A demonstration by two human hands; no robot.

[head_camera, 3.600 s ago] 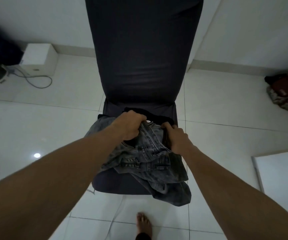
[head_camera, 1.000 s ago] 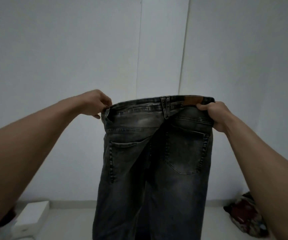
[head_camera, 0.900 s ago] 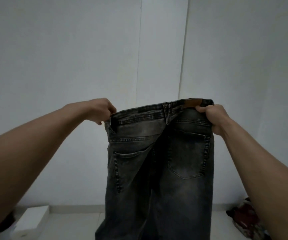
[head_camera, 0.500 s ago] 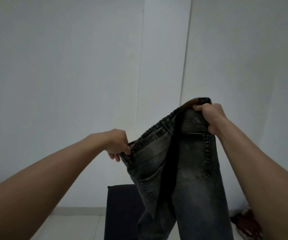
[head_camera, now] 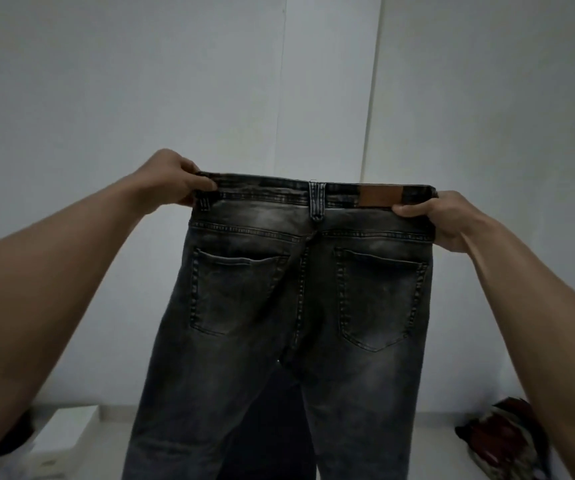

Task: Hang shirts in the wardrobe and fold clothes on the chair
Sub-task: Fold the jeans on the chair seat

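Observation:
A pair of dark grey washed jeans (head_camera: 299, 306) hangs spread out in front of me, back side facing me, with two back pockets and a brown leather patch at the waistband. My left hand (head_camera: 175, 180) pinches the left end of the waistband. My right hand (head_camera: 435, 216) grips the right end. The waistband is pulled level and taut between them at chest height. Both legs hang down out of the bottom of the view. A sliver of the dark chair (head_camera: 275, 427) shows between the legs; the rest of it is hidden behind the denim.
A plain white wall with a corner edge (head_camera: 372, 98) stands behind. On the floor at the lower left sits a white box (head_camera: 64, 434). A dark red crumpled heap of cloth (head_camera: 500, 438) lies at the lower right by the wall.
Half a second ago the waistband sagged, with my left hand low and close to the right. Now my left hand has risen and moved left, stretching the waistband flat and level.

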